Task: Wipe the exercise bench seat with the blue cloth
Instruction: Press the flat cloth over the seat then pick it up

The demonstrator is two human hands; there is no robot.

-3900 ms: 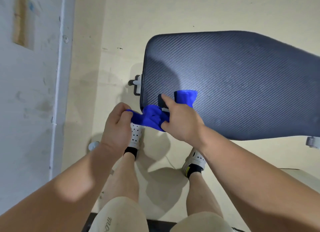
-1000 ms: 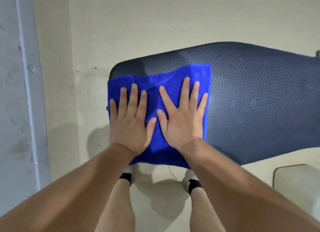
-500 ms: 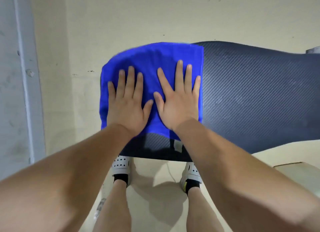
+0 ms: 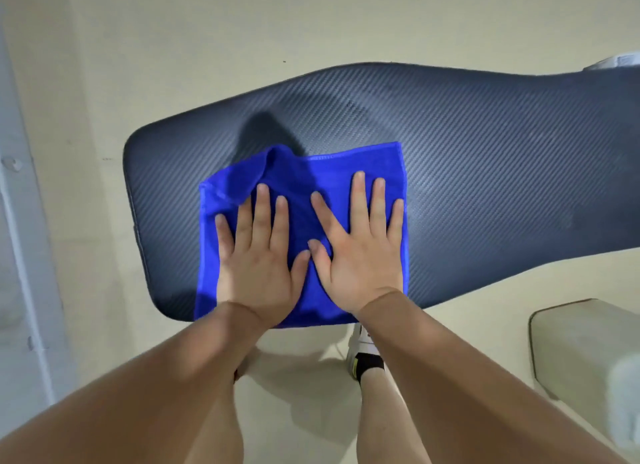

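Left hand (image 4: 254,266) and right hand (image 4: 360,256) flat, fingers straight — blue cloth (image 4: 346,173) under both, on bench seat (image 4: 485,173)

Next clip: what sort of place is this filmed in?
Likely a home workout corner or small gym, indoors; I can't tell which. A long padded exercise bench stands on a plain beige floor, beside a scuffed white wall at the left.
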